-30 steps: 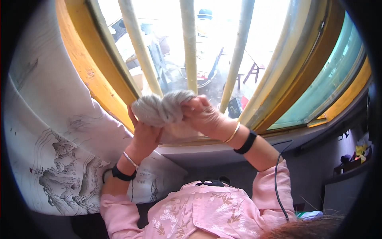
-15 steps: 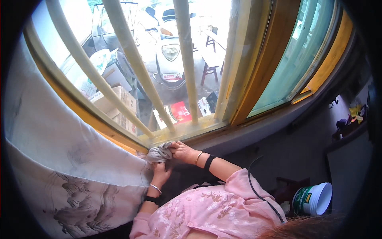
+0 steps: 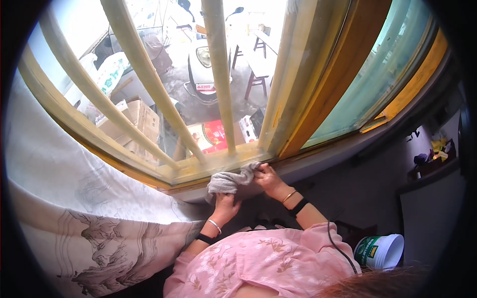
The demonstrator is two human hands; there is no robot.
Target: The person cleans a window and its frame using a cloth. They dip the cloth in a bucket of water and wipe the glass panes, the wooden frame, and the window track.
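A bunched grey cloth (image 3: 224,184) is stretched between my two hands, just in front of the bottom rail of a yellow wooden window frame (image 3: 185,183). My left hand (image 3: 224,207) grips the lower, thicker end, with its fingers partly hidden by the fabric. Closed on the other end, my right hand (image 3: 270,179) sits against the ledge near the foot of the wooden post. Upright yellow bars (image 3: 217,74) stand behind the glass above the cloth.
A white curtain (image 3: 134,238) with a painted landscape hangs at the left. A white and green bucket (image 3: 380,251) is at the lower right. Cardboard boxes (image 3: 144,119), a scooter (image 3: 202,69) and a wooden bench (image 3: 258,82) stand outside. Teal glass (image 3: 367,94) fills the right pane.
Both hands have moved right along the sill with the cloth, away from the corner by the curtain. They are farther apart, and the cloth is drawn out longer between them.
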